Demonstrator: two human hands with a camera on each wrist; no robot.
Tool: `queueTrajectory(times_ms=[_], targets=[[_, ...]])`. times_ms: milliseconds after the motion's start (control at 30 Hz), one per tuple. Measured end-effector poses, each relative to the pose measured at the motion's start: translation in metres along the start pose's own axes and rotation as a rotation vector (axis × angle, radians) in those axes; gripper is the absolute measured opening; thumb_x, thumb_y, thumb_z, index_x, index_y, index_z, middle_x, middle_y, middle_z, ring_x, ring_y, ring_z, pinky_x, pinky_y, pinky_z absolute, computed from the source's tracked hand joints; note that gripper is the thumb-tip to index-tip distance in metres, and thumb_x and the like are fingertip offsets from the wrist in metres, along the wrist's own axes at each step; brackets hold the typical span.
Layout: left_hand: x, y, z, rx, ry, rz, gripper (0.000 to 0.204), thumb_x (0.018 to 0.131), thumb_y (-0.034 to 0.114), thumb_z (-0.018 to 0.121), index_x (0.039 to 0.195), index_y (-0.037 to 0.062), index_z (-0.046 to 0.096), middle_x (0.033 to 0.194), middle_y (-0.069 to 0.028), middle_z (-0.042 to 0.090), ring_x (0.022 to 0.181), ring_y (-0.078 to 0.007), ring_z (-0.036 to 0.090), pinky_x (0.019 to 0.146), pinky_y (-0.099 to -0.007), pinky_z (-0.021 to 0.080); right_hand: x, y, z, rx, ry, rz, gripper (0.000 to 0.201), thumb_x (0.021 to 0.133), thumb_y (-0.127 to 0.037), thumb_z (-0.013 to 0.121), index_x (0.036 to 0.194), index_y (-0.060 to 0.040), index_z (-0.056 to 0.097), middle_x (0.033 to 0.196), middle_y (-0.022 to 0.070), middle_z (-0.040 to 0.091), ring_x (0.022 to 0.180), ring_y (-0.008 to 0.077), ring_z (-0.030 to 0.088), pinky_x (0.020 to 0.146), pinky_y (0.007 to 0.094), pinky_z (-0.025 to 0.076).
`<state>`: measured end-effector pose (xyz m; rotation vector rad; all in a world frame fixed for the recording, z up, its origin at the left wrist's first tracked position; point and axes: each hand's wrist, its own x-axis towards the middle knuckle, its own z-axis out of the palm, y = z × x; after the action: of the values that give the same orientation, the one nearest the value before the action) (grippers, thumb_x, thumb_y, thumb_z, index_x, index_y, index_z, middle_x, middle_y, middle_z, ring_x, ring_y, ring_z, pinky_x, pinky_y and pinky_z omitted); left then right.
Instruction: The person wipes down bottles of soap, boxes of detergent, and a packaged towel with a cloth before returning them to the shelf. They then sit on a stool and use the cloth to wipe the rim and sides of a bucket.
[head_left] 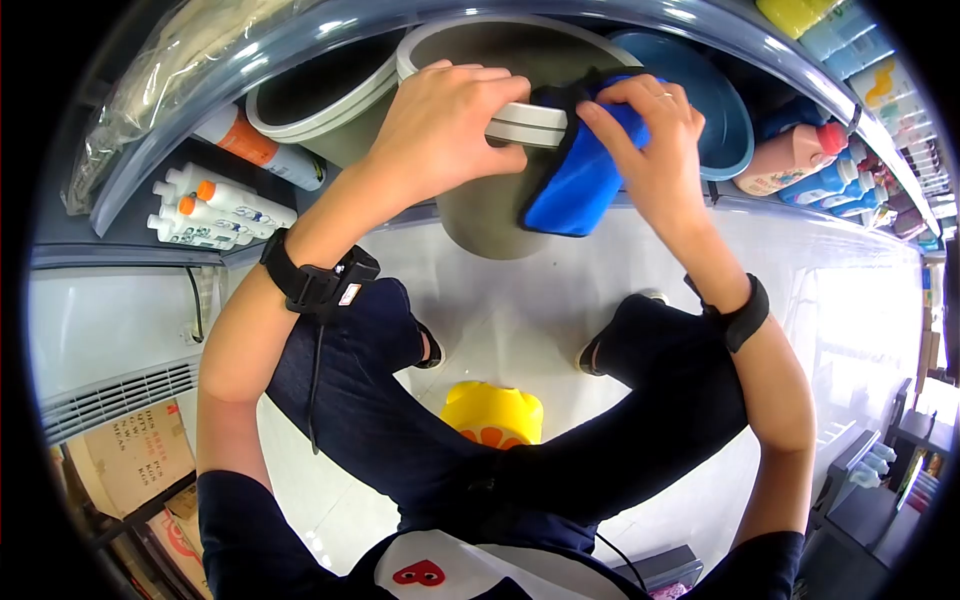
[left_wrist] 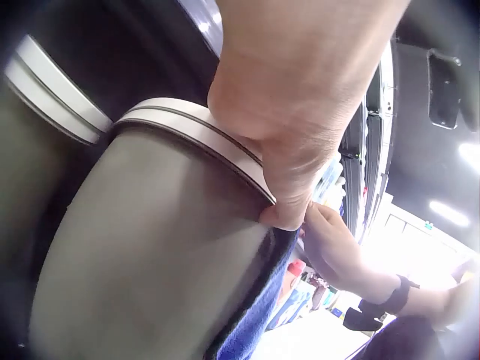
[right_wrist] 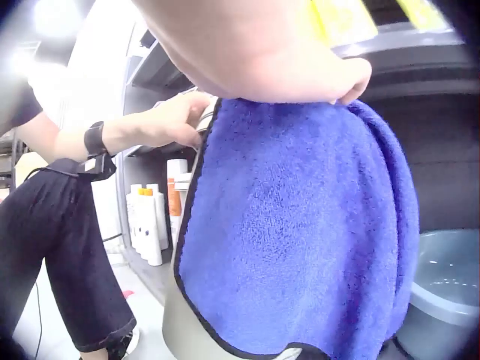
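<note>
While your left hand (head_left: 445, 120) is gripping the gray bin (head_left: 480, 215) with its fingers, apparently steadying it at the front edge of the shelf (head_left: 120, 256), your right hand (head_left: 665, 150) is pinching the blue cloth (head_left: 580, 190) over the rim (head_left: 530, 126), seemingly pressing it snug.

Before you is a grey-green, round, tapering plastic bin (head_left: 480, 215) with a pale, double-banded rim, its open mouth facing up and its wall narrowing toward the base. Your left hand (head_left: 435, 120) grips that rim, thumb on the outer side. At the rim, your right hand (head_left: 657, 130) pinches a blue, plush fabric cloth (head_left: 580, 190) with black edging, which hangs down over the bin's outer wall, partly spread and partly in soft folds
</note>
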<state>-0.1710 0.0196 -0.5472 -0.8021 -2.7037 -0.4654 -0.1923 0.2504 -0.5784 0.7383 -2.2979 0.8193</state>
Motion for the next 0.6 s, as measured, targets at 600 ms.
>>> queueTrajectory(times_ms=[600], targets=[[-0.005, 0.006, 0.0, -0.018, 0.011, 0.039, 0.031, 0.066, 0.018, 0.072, 0.092, 0.0046, 0.06, 0.087, -0.0115, 0.062, 0.08, -0.0361, 0.057, 0.072, -0.043, 0.045, 0.003, 0.011, 0.0, 0.071, -0.211, -0.31, 0.047, 0.065, -0.032, 0.086, 0.102, -0.0106, 0.065, 0.083, 0.0073, 0.064, 0.081, 0.031, 0.064, 0.075, 0.0411, 0.051]])
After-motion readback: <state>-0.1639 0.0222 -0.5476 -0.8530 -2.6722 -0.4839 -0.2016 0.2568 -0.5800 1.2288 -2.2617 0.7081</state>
